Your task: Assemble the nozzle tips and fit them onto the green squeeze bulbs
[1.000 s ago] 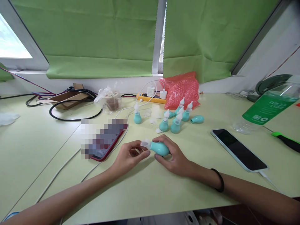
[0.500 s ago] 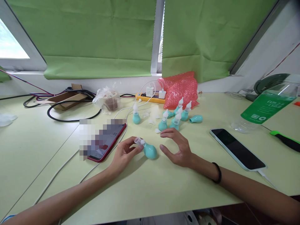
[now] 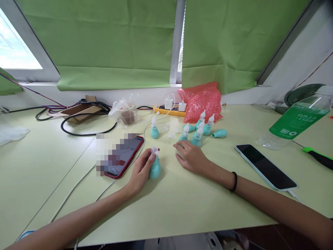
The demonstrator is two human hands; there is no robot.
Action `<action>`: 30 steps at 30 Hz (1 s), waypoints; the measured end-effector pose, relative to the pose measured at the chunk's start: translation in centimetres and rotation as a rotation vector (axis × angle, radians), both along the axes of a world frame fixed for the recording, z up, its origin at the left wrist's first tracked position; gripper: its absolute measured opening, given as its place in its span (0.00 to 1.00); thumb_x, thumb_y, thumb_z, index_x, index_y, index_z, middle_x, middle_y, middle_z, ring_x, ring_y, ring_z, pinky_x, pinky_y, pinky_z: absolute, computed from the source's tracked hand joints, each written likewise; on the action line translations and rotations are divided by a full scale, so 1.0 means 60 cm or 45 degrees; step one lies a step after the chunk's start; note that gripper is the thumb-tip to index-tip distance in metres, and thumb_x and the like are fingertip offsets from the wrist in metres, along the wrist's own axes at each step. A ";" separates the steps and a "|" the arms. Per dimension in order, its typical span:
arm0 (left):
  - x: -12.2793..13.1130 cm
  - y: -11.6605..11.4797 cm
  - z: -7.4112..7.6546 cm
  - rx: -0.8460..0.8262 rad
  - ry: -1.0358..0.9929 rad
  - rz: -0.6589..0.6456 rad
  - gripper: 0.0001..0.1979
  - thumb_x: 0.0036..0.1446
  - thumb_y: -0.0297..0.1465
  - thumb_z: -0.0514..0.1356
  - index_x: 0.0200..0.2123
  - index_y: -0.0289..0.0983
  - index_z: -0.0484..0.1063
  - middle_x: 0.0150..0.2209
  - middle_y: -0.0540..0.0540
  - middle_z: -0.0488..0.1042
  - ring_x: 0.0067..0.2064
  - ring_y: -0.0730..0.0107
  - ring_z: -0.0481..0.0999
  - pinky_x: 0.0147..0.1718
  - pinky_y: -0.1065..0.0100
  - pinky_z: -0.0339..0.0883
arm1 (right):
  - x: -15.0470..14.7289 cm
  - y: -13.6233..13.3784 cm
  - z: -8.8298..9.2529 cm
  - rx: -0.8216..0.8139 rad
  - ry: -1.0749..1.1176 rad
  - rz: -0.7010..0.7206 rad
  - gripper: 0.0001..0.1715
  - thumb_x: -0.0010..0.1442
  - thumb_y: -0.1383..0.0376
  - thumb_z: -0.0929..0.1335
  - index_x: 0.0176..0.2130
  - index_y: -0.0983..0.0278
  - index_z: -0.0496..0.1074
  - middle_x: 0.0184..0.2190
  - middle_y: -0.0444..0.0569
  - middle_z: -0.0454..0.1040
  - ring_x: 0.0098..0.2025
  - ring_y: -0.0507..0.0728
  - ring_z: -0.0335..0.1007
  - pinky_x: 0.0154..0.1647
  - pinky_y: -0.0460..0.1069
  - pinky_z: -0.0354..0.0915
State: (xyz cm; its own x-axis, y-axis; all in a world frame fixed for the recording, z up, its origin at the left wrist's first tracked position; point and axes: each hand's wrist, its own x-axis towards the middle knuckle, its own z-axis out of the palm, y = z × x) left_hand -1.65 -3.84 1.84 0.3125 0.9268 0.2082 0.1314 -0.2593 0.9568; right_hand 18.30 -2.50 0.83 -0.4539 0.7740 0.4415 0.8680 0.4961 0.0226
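Note:
My left hand point(image 3: 142, 170) is wrapped round a teal rubber bulb point(image 3: 155, 169) with a clear nozzle, which stands upright on the pale green table point(image 3: 182, 201). Palm down, my right hand point(image 3: 191, 156) lies on the table just right of it, fingers stretched toward small white bits point(image 3: 171, 136). It holds nothing that I can see. Right behind that hand stand several more teal bulbs with white tips point(image 3: 199, 130), one lying on its side point(image 3: 219, 133), and a single one point(image 3: 154, 130) farther left.
A red phone point(image 3: 123, 156) lies left of my left hand, with a white cable running past it. A dark phone point(image 3: 265, 166) lies at the right, near a green-labelled bottle point(image 3: 296, 119). Pink bubble wrap point(image 3: 204, 99), a power strip point(image 3: 170, 109) and black cables point(image 3: 83, 121) are at the back.
My right hand let go of the bulb and moved up toward the white bits, flattening on the table. My left hand turned the bulb upright and set it standing.

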 end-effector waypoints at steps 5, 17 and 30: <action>-0.002 -0.004 0.003 -0.075 0.035 -0.115 0.14 0.57 0.37 0.47 0.41 0.35 0.63 0.26 0.49 0.63 0.28 0.73 0.63 0.27 0.72 0.57 | -0.007 0.005 0.001 -0.040 -0.049 -0.108 0.13 0.54 0.71 0.60 0.40 0.66 0.66 0.36 0.55 0.66 0.39 0.60 0.62 0.29 0.49 0.63; 0.002 -0.003 0.001 -0.141 -0.018 -0.111 0.10 0.51 0.35 0.56 0.33 0.36 0.60 0.23 0.52 0.64 0.25 0.76 0.63 0.23 0.74 0.57 | 0.002 0.001 -0.009 -0.017 0.079 -0.188 0.10 0.53 0.71 0.61 0.37 0.65 0.65 0.35 0.51 0.68 0.36 0.56 0.64 0.26 0.47 0.59; 0.003 -0.002 -0.001 -0.068 0.139 -0.061 0.13 0.46 0.36 0.60 0.33 0.34 0.67 0.22 0.53 0.65 0.24 0.76 0.64 0.23 0.74 0.56 | 0.003 0.005 -0.013 -0.210 0.674 0.061 0.08 0.50 0.68 0.65 0.35 0.66 0.68 0.31 0.48 0.70 0.29 0.52 0.66 0.31 0.48 0.65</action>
